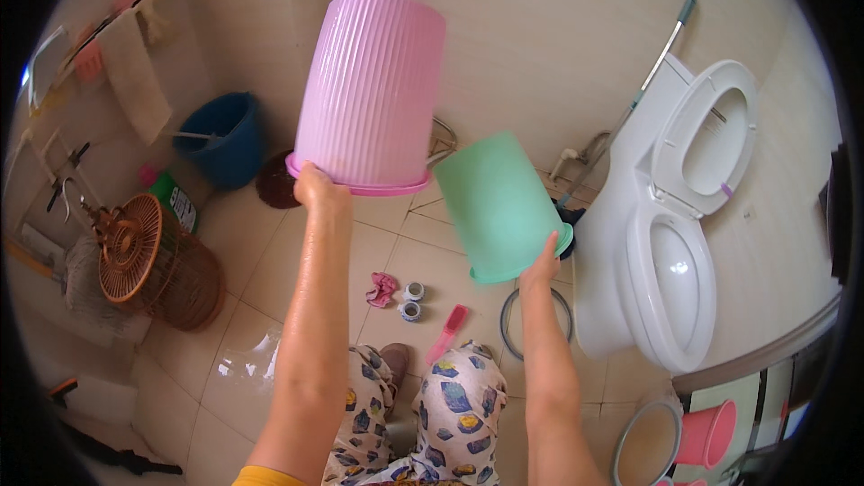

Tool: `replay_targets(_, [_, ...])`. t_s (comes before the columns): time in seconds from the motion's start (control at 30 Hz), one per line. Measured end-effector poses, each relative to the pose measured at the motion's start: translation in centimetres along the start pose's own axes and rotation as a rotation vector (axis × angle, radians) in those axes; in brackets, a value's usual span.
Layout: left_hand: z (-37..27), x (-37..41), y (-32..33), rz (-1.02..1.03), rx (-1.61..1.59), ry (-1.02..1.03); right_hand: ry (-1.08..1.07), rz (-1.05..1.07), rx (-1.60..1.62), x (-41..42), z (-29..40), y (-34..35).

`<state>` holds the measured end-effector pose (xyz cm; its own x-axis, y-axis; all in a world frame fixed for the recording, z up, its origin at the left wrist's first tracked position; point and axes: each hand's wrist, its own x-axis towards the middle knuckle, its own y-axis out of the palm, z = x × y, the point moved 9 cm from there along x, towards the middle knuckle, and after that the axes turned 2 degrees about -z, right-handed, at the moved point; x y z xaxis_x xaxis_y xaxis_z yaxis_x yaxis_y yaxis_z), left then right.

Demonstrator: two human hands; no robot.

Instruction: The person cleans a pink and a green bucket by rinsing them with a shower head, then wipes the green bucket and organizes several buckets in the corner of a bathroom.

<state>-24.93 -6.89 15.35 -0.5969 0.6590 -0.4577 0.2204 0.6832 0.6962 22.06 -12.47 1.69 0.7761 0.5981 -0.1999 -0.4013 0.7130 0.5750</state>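
Observation:
My left hand (322, 190) grips the rim of a ribbed pink plastic bin (374, 88), held upside down in front of me. To its right, my right hand (542, 263) is closed on the rim of a smooth green plastic bin (503, 206), which tilts with its rim lower right. The two bins are apart, both lifted above the tiled floor. Below them on the tiles lie a crumpled pink cloth (382, 289), two small ring-shaped items (413, 302) and a pink-handled brush (448, 333). A grey ring (505, 324) lies under my right forearm.
A white toilet (675, 283) with its lid raised stands at right, a long-handled mop (651, 74) leaning beside it. At left are a blue bucket (233, 148), a green bottle (177, 199) and a brown birdcage (169, 263). Water wets the floor (246, 361). A pink bucket (705, 433) is lower right.

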Motion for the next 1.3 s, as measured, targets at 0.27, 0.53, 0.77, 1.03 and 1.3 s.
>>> replay_targets(0.27, [0.0, -0.2, -0.4, 0.001, 0.377, 0.327, 0.022, -0.062, 0.158, -0.8, 5.8, -2.6])
replay_targets(0.53, [2.8, -1.0, 1.0, 0.101, 0.509, 0.34, 0.033, -0.023, 0.241, -2.7, 9.5, -4.6])
replay_targets(0.77, [3.0, -3.0, 3.2, 0.213, 0.634, 0.434, -0.009, 0.066, 0.215, -4.5, 13.1, -5.1])
replay_targets(1.03, [6.7, -4.6, 6.5, 0.524, 0.63, 0.419, -0.072, -0.087, 0.212, -6.4, 17.2, -8.9])
replay_targets(1.3, [10.2, -14.1, 10.9, 1.005, 0.903, 0.65, -0.125, -0.253, 0.036, -12.2, 24.6, -12.9])
